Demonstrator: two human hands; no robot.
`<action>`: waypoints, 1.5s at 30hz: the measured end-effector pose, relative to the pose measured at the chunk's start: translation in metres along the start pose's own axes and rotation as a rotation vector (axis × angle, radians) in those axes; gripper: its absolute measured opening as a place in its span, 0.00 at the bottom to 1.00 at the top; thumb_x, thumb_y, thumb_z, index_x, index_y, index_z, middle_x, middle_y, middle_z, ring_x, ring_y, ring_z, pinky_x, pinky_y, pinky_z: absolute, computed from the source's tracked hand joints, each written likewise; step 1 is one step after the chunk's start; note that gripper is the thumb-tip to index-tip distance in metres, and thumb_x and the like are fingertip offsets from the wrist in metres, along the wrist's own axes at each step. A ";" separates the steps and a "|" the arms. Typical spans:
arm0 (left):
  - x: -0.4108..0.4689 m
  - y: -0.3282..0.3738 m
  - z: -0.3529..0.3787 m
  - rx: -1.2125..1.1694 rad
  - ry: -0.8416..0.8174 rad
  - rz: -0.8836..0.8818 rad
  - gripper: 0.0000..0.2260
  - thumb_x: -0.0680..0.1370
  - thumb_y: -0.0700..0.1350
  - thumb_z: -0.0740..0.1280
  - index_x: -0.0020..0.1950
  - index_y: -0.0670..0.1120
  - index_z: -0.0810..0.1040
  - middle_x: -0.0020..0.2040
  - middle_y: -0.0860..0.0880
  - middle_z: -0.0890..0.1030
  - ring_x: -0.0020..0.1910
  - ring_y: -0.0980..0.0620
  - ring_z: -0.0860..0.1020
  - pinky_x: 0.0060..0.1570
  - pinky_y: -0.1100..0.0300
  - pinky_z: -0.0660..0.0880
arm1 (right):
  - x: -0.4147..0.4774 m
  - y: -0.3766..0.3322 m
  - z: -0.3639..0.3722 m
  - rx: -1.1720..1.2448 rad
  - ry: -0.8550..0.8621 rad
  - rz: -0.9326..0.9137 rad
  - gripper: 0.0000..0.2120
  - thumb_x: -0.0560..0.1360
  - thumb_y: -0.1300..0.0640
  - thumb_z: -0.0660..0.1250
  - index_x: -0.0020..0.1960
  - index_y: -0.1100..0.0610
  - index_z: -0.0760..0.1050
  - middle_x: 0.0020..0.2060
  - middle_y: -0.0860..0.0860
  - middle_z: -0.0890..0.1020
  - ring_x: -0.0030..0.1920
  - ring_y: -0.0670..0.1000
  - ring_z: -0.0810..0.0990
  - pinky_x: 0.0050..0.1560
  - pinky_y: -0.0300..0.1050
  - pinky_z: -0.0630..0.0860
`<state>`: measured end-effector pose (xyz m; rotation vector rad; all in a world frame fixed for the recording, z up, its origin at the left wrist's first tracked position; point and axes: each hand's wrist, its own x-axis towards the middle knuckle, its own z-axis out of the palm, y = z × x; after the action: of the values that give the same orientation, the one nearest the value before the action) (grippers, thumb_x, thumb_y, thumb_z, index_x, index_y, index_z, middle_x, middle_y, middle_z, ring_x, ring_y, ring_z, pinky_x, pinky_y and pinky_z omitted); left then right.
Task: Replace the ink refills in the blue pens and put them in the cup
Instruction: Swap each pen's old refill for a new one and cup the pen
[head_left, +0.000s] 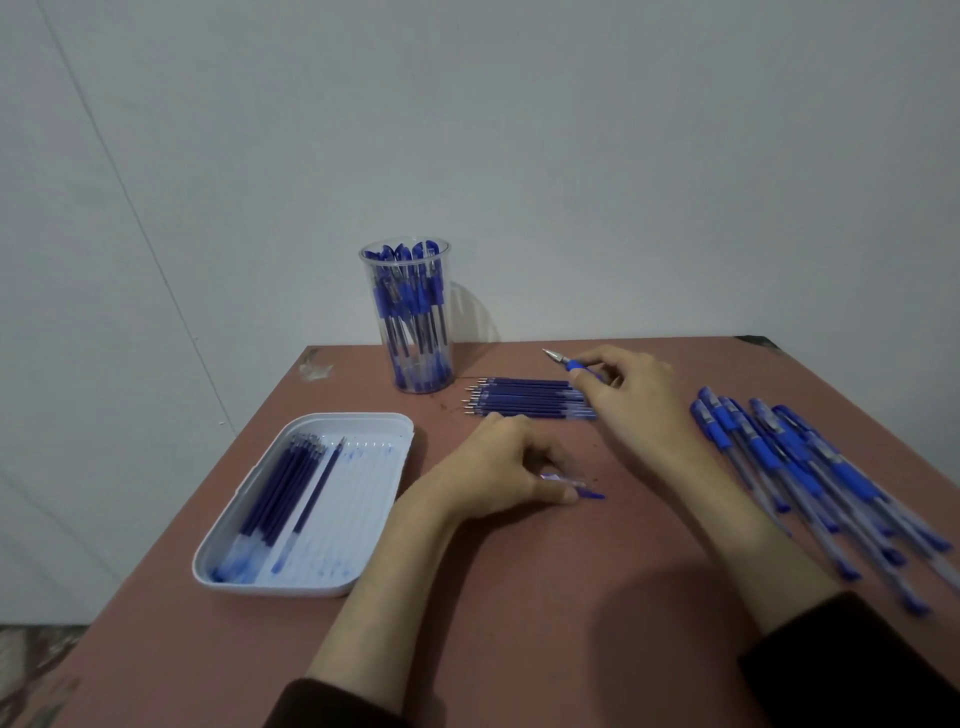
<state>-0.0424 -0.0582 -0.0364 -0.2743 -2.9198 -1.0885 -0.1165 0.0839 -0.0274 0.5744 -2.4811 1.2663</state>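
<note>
My right hand (628, 395) grips the front part of a blue pen (563, 359), its metal tip pointing left, just above a row of new blue refills (524, 397) lying on the table. My left hand (498, 467) rests on the table with curled fingers holding a clear pen barrel with a blue end (587, 492). A clear plastic cup (415, 317) packed with several blue pens stands at the back. A pile of blue pens (810, 467) lies at the right.
A white tray (374, 545) holding several used refills (291, 488) sits at the left on the reddish-brown table (519, 597). The wall rises right behind the cup. The table's left edge runs close beside the tray.
</note>
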 end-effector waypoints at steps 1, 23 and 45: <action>0.000 -0.001 -0.001 -0.011 0.034 0.000 0.07 0.70 0.47 0.75 0.47 0.52 0.84 0.44 0.55 0.81 0.47 0.58 0.76 0.51 0.64 0.73 | 0.001 0.000 -0.001 -0.001 0.002 -0.007 0.07 0.75 0.56 0.66 0.49 0.50 0.82 0.32 0.47 0.78 0.37 0.50 0.76 0.41 0.49 0.74; 0.004 -0.006 -0.007 -0.157 0.604 -0.112 0.08 0.73 0.40 0.72 0.52 0.44 0.84 0.40 0.55 0.79 0.34 0.69 0.74 0.38 0.80 0.68 | -0.004 -0.004 -0.010 -0.358 -0.101 -0.347 0.11 0.69 0.53 0.60 0.47 0.49 0.80 0.40 0.44 0.79 0.44 0.47 0.72 0.43 0.41 0.62; 0.003 0.004 -0.004 -0.463 0.554 0.067 0.09 0.71 0.37 0.73 0.43 0.52 0.82 0.41 0.53 0.84 0.43 0.55 0.82 0.47 0.61 0.78 | -0.016 -0.017 -0.008 -0.176 -0.137 -0.179 0.24 0.69 0.29 0.60 0.38 0.49 0.79 0.30 0.46 0.76 0.38 0.45 0.74 0.38 0.42 0.64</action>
<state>-0.0447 -0.0573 -0.0306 -0.0541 -2.1483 -1.5251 -0.0938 0.0848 -0.0181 0.8401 -2.5500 0.9600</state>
